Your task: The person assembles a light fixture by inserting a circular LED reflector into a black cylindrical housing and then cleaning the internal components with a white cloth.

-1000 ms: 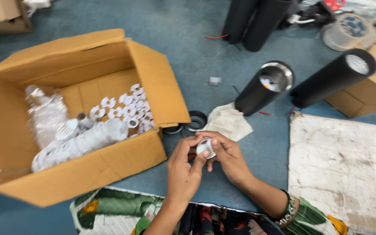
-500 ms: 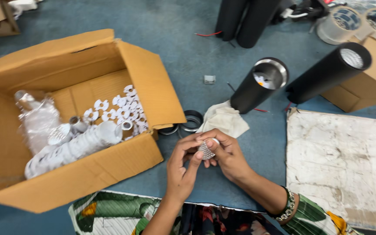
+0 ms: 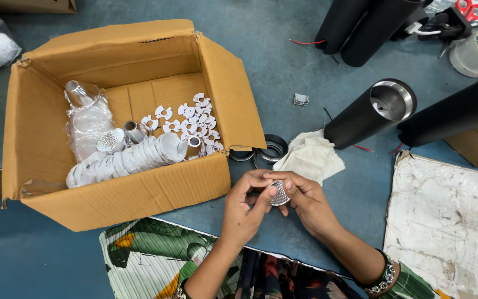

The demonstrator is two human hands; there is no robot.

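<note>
On the far left we see an open cardboard box (image 3: pixel 139 188) holding stacked silvery reflector cups (image 3: pixel 134 158) and flat white discs (image 3: pixel 195 119), with a black tube (image 3: pixel 369 113) lying far right and a white cloth (image 3: pixel 311 158) between them. Near the middle, our left hand (image 3: pixel 244 207) and right hand (image 3: pixel 305 199) meet. Both sets of fingers pinch one small faceted reflector cup (image 3: pixel 278 195), held just near the cloth.

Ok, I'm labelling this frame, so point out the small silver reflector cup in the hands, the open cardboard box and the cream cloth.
silver reflector cup (image 3: pixel 279 195), head view, on its faceted side.
cardboard box (image 3: pixel 139 191), head view, on its near wall.
cream cloth (image 3: pixel 311 158), head view, on its middle fold.
</note>
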